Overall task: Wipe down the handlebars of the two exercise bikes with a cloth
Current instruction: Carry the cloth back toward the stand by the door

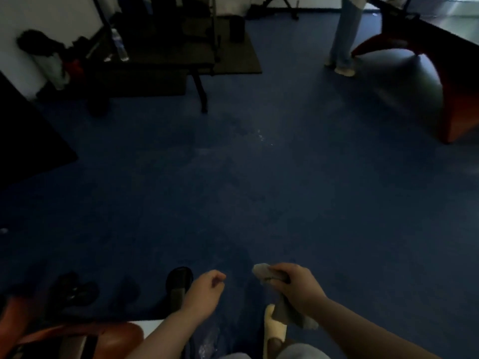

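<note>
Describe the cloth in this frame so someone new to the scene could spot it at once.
Start from the wide blue floor and drop to the bottom edge, where two bare forearms reach in. The right hand is closed around the cloth. It is a crumpled grey rag with one end poking out above the fist and the other hanging below; the left hand holds nothing.

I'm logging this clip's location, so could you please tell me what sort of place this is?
Probably a small gym or exercise room: blue floor, a black equipment frame on a dark mat, and red-based equipment at right.
</note>
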Demonstrator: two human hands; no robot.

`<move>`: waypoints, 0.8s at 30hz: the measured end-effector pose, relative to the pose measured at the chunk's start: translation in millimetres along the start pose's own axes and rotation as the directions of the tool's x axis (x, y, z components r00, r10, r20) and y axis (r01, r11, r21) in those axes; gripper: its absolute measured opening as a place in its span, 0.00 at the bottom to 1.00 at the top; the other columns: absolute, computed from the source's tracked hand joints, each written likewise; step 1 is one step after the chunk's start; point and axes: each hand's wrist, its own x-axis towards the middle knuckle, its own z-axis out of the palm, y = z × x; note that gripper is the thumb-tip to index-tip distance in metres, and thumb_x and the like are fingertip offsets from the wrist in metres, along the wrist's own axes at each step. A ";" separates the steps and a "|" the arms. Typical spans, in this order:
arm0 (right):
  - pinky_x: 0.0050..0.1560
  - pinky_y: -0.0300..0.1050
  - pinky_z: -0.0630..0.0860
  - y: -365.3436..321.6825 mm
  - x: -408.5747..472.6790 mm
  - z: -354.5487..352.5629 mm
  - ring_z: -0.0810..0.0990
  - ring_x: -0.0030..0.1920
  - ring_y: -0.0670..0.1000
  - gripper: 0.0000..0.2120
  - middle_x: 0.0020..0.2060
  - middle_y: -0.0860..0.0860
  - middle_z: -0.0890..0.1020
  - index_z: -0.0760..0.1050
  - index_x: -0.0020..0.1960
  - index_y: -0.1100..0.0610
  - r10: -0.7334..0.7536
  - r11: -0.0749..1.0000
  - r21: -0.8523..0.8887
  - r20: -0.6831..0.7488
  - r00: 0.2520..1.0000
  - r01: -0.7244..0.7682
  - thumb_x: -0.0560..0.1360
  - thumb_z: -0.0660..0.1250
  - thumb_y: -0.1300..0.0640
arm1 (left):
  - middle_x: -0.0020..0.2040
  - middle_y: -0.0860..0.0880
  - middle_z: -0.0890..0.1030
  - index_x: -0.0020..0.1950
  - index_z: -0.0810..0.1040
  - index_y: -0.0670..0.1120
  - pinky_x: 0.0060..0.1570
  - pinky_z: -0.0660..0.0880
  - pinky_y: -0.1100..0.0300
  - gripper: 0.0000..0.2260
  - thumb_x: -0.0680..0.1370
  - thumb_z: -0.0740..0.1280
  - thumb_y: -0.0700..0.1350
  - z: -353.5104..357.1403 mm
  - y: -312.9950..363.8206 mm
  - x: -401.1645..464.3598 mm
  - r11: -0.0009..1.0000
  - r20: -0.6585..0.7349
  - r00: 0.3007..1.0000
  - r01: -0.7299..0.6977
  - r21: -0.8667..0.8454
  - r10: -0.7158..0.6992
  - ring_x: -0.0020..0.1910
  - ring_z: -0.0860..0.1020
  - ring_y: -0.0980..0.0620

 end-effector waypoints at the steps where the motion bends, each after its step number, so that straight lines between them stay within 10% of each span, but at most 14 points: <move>1: 0.52 0.37 0.72 0.7 15.0 -13.2 0.76 0.53 0.45 0.14 0.54 0.44 0.80 0.76 0.60 0.47 -0.024 0.999 -0.026 0.015 1.000 0.024 0.75 0.67 0.51 | 0.54 0.52 0.80 0.54 0.78 0.50 0.58 0.74 0.59 0.07 0.78 0.64 0.42 1.6 7.7 8.8 1.000 -0.016 1.000 0.014 -0.017 -0.015 0.53 0.78 0.55; 8: 0.41 0.34 0.72 -27.4 118.1 -69.1 0.75 0.40 0.40 0.08 0.42 0.40 0.79 0.78 0.52 0.43 -0.131 0.980 -0.132 0.141 0.981 0.150 0.73 0.67 0.50 | 0.54 0.51 0.80 0.57 0.78 0.45 0.59 0.72 0.61 0.09 0.79 0.63 0.39 -2.9 47.3 51.8 0.961 -0.223 0.965 0.077 -0.267 -0.139 0.55 0.77 0.54; 24: 0.54 0.42 0.76 -207.2 283.3 -3.7 0.78 0.52 0.45 0.13 0.54 0.45 0.81 0.77 0.59 0.48 -0.379 0.795 -0.202 0.571 0.728 0.572 0.76 0.67 0.52 | 0.52 0.50 0.80 0.52 0.78 0.48 0.54 0.72 0.61 0.07 0.79 0.61 0.41 -122.3 -15.9 104.7 0.807 -0.381 0.766 0.290 -0.515 -0.518 0.52 0.77 0.52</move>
